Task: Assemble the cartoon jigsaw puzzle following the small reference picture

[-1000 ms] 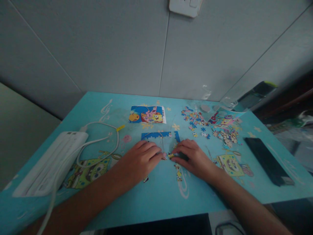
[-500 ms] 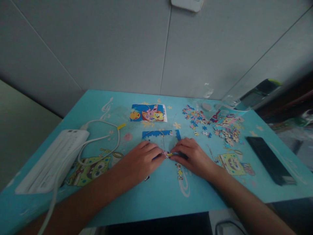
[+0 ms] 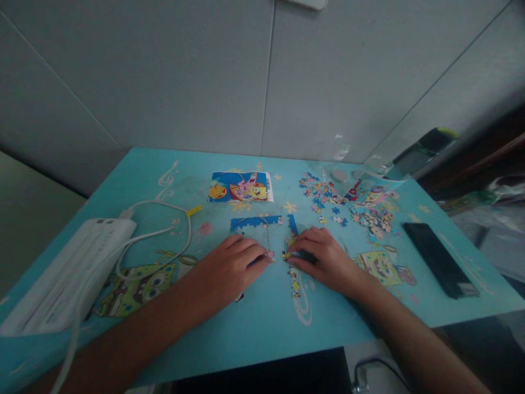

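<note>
My left hand (image 3: 241,261) pinches a small pinkish jigsaw piece (image 3: 270,255) between thumb and fingers, just above the table. Opposite it, my right hand (image 3: 318,253) has its fingertips closed on a yellowish jigsaw piece (image 3: 286,255). A narrow gap separates the two pieces. Behind the hands lies a joined strip of blue border pieces (image 3: 256,220), with a second blue section (image 3: 292,223) to its right. A short column of joined pieces (image 3: 295,282) lies below my right fingertips. My left hand partly hides the left side of the border.
A picture card (image 3: 240,186) lies behind the puzzle. Loose jigsaw pieces (image 3: 322,192) spread at back right, by a clear plastic bag (image 3: 375,189). A black flat object (image 3: 438,260) is at far right. A white power strip (image 3: 68,273) and cable (image 3: 190,230) occupy the left.
My hands have drawn apart; the pieces at their fingertips, touching or nearly so before, now show a gap. The whole view has shifted slightly.
</note>
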Tool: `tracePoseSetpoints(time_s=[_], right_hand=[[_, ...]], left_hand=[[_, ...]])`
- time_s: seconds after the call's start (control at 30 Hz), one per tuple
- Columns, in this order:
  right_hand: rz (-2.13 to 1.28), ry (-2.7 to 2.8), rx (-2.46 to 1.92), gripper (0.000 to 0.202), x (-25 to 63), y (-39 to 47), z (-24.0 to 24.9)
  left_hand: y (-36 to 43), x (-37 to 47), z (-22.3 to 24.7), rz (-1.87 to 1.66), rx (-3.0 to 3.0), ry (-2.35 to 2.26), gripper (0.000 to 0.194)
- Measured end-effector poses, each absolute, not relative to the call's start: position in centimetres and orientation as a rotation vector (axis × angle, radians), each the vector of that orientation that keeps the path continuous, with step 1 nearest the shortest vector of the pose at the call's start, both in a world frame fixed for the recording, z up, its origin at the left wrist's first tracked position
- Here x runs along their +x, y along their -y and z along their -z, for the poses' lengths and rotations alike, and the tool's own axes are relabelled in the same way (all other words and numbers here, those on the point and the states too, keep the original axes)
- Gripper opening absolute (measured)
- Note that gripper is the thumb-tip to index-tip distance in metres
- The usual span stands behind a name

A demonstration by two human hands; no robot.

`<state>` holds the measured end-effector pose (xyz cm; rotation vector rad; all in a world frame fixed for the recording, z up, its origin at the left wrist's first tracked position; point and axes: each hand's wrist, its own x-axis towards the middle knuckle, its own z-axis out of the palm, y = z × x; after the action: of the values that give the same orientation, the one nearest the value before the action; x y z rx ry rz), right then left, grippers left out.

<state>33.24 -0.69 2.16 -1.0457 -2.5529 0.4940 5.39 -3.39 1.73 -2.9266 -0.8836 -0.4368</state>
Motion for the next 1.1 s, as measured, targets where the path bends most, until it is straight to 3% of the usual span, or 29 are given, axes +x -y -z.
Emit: tracePoseSetpoints(time_s=[0.43,0.7,0.9,1.1], right_hand=[[-0.706,2.42,-1.021,0.008,35.5,0.8,-3.9],[-0.881,2.518,-0.873,0.012,34.7,1.4,-4.7],[-0.989,2.583,-0.782,0.013,34.4,1.7,-4.5],[-0.963,2.669,-0.783,0.027,34.6,1.9,-4.1]], left_hand=[[3.2,4.2,-3.1,0.479,-2.849,0.967,0.027],[1.9,2.6,-3.3,0.524,-2.735,1.06,0.032],[2.3,3.4,-3.2,0.548,-2.813,1.118,0.023],[2.6,3.8,-3.3,0.53,-2.861,1.186,0.021]])
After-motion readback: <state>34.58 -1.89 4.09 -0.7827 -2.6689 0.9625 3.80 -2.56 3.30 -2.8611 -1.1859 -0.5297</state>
